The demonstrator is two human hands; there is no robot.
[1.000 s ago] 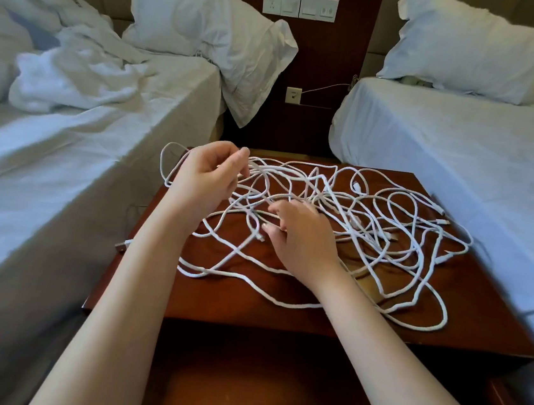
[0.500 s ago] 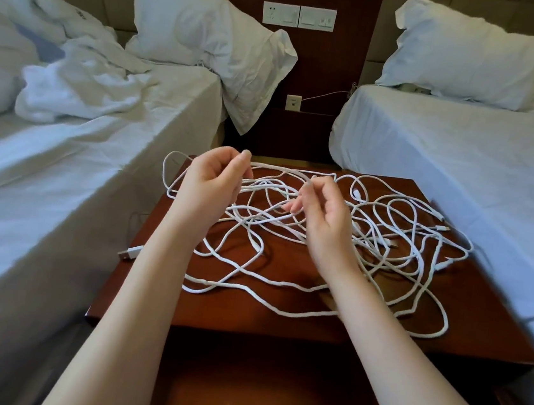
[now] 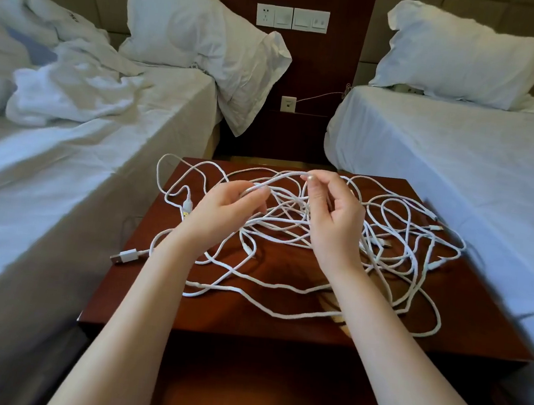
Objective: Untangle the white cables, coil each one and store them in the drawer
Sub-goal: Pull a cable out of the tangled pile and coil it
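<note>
Glossy dark wood nightstand (image 3: 246,313); white cables (image 3: 282,285), likely matt plastic.

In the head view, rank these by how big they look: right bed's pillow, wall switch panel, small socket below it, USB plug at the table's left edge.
1. pillow, largest by far.
2. wall switch panel.
3. small socket and USB plug look alike. The plug is nearer the camera, so these two are unranked.

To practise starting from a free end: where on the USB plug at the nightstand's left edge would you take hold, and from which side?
Probably pinch the USB plug by its white housing, across the flat faces, coming from the left. It lies at the edge of the nightstand with its metal tip pointing outward. No loop crosses it, and its cord runs right into the white cables.
</note>
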